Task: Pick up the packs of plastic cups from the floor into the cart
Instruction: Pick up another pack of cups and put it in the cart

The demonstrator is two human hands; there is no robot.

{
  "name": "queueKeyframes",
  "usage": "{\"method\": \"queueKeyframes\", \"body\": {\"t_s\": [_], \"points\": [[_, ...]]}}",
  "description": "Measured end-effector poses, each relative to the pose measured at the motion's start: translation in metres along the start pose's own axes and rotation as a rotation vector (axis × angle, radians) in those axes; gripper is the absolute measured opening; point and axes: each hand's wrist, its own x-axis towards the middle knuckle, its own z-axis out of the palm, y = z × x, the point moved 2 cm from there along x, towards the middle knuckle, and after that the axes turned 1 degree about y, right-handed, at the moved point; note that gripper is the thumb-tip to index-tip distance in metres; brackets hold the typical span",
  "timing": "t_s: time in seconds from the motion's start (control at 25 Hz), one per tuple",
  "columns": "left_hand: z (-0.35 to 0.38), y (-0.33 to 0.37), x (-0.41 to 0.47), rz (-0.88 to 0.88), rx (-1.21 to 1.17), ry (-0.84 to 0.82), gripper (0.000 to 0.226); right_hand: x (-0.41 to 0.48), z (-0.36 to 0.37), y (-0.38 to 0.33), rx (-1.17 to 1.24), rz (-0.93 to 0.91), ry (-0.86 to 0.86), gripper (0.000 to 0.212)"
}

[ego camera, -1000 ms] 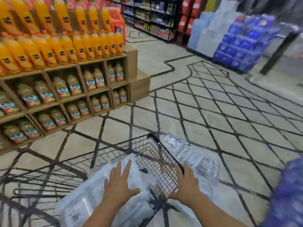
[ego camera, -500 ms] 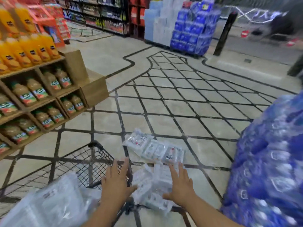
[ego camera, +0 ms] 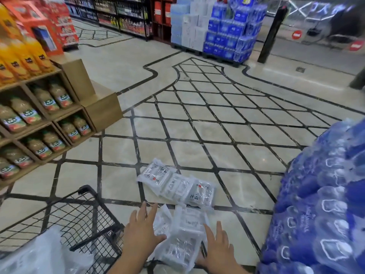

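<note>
Both my hands were spread, fingers straight. The left hand (ego camera: 142, 232) lay against the near pack of cups (ego camera: 183, 240) at bottom centre, and the right hand (ego camera: 217, 248) was just beside its other edge. Neither had closed on it. The pack looked light, its clear wrap soft and slippery and the cups easy to crush, so I judged a gentle two-sided hold at the middle best. More packs (ego camera: 177, 184) lay just above on the glossy tiled floor (ego camera: 177, 145). The wire cart (ego camera: 79, 220) stood lower left, juice shelves (ego camera: 39, 115) at left, and wrapped water bottles (ego camera: 325, 204) at right.
</note>
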Motion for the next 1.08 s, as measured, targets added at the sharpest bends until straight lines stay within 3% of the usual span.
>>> {"method": "queueKeyframes", "body": {"t_s": [0.16, 0.36, 0.68, 0.88, 1.08], "points": [[0.003, 0.013, 0.051, 0.059, -0.073, -0.035, 0.104, 0.020, -0.030, 0.022, -0.080, 0.115, -0.074, 0.113], [0.020, 0.033, 0.125, 0.157, -0.063, -0.092, 0.100, 0.050, -0.065, 0.056, -0.130, 0.331, -0.006, 0.097], [0.073, 0.013, 0.168, -0.028, -0.114, -0.241, 0.101, 0.107, 0.001, 0.054, -0.083, 0.319, -0.306, 0.095], [0.169, -0.002, 0.220, -0.285, -0.216, -0.241, 0.103, 0.213, 0.067, 0.099, -0.063, 0.253, -0.406, 0.093], [0.348, -0.003, 0.305, -0.452, -0.395, -0.353, 0.099, 0.363, 0.205, 0.162, 0.024, 0.272, -0.433, 0.094]]}}
